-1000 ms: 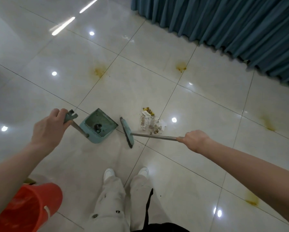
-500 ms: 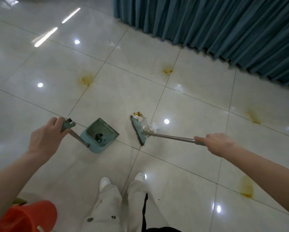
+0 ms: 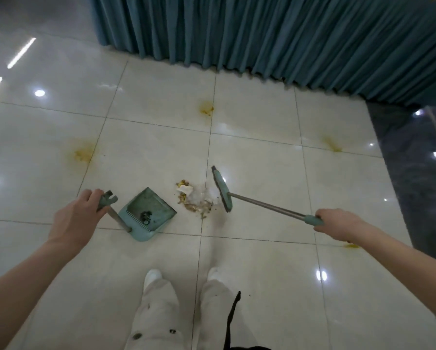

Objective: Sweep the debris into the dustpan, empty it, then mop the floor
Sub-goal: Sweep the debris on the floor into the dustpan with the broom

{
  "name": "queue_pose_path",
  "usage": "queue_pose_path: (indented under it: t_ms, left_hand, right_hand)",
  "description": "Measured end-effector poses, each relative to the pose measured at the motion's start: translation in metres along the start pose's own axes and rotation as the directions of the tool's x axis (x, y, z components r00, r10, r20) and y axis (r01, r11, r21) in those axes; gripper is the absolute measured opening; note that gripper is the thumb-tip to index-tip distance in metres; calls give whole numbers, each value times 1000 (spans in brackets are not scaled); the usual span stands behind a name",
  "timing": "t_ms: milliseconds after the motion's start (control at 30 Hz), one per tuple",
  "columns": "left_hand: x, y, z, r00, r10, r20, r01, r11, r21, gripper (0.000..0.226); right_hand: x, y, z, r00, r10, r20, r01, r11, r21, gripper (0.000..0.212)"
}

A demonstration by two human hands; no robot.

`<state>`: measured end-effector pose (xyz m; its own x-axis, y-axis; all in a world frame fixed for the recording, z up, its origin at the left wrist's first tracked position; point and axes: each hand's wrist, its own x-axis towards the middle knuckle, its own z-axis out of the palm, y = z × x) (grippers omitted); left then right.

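Where one dustpan [image 3: 150, 214] sits, perhaps four stains [image 3: 83, 154] show.

A pleated teal curtain [image 3: 275, 39] hangs along the far edge of the floor [image 3: 148, 152], its hem meeting the tiles. A dark glossy border [image 3: 418, 173] runs down the right edge. At the near edge, white shoes [image 3: 152, 275] show under cream trousers [image 3: 156, 314], and a black strap [image 3: 233, 314] hangs beside the right leg.
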<state>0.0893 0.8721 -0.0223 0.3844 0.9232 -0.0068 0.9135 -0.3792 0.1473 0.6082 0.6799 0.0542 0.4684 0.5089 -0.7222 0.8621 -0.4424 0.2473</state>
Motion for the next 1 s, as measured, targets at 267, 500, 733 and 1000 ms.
queue_pose_path:
  t_ms: [267, 500, 733, 1000]
  left_hand:
    - [49, -33, 16, 968, 242, 59, -242, 970, -14, 23]
    - [73, -41, 25, 957, 283, 69, -278, 958, -71, 22]
    - [78, -46, 35, 969, 208, 133, -194, 975, -108, 22]
    - [86, -51, 33, 966, 217, 139, -202, 973, -111, 22]
  right_hand:
    - [-28, -119, 23, 983, 133, 127, -157, 967, 200, 8]
    - [-3, -205, 35, 911, 107, 397, -370, 634, 679, 26]
    - [0, -252, 38, 905, 54, 422, -405, 413, 816, 19]
    - [1, -279, 21, 925, -32, 379, -344, 354, 870, 25]
